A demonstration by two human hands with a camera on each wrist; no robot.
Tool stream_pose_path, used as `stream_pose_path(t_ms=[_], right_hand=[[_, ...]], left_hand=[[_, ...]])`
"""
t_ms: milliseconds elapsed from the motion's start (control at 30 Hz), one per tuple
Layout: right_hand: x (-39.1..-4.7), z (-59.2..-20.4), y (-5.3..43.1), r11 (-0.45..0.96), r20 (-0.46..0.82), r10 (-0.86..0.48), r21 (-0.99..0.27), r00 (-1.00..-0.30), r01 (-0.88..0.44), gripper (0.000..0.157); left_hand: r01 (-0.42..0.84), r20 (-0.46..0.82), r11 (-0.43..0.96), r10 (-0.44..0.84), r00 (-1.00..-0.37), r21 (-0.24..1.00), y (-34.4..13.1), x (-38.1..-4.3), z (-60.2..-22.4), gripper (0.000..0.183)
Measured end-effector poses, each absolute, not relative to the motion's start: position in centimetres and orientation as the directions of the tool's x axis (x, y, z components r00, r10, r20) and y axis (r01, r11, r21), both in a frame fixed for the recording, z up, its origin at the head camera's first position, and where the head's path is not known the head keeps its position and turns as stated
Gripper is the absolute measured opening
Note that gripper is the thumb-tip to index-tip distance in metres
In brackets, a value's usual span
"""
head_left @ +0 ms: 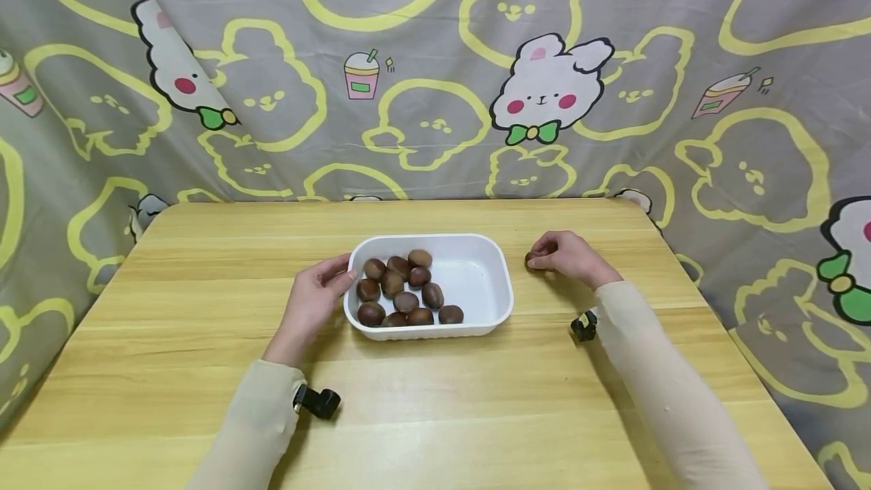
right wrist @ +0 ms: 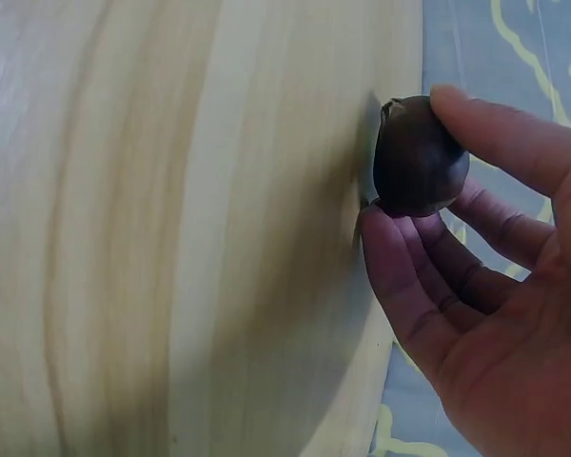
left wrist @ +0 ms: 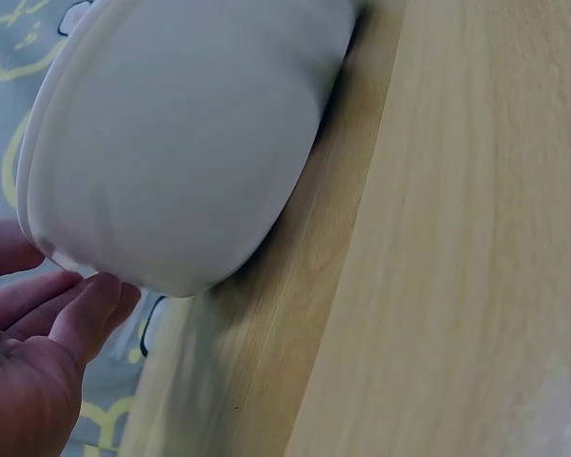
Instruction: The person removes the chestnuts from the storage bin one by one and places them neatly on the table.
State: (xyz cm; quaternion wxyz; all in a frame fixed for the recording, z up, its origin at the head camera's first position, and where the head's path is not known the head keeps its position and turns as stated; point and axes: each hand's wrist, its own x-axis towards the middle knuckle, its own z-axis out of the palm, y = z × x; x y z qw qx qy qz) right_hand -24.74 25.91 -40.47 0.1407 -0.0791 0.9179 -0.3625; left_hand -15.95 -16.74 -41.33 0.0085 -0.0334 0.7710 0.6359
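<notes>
Several brown chestnuts [head_left: 406, 302] lie in the left part and along the near side of a white plastic tray [head_left: 476, 330]. At the tray's left end my left hand [head_left: 315, 302] grips the rim, thumb over the edge and fingers against the outside. The left wrist view shows the tray's smooth outer wall [left wrist: 181, 143] beside the fingers [left wrist: 81, 314]. To the right of the tray, my right hand [head_left: 570, 257] pinches one chestnut [right wrist: 421, 157] between thumb and fingertips, close over the table.
The wooden table [head_left: 435, 414] reaches back to a grey curtain [head_left: 435, 44] with yellow cartoon outlines. Bare white floor shows in the tray's right half. A small black camera [head_left: 320, 401] sits at the left wrist, another camera [head_left: 584, 326] at the right.
</notes>
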Motion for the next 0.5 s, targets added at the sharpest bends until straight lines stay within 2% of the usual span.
stream_pose_path(t_ms=[267,500], right_hand=[[-24.67,-40.69,25.9,0.732,-0.199,-0.263,-0.679,-0.944,-0.06,0.029],[-24.6,-40.36,25.69,0.738,-0.165,-0.264,-0.669,-0.95,-0.089,0.04]], left_hand=[[-0.067,-0.054,0.254,-0.059,-0.997,0.965,-16.54,-15.86,-41.22,0.041],[-0.063,-0.047,0.27,-0.065,-0.997,0.961,-16.5,-15.78,-41.21,0.041]])
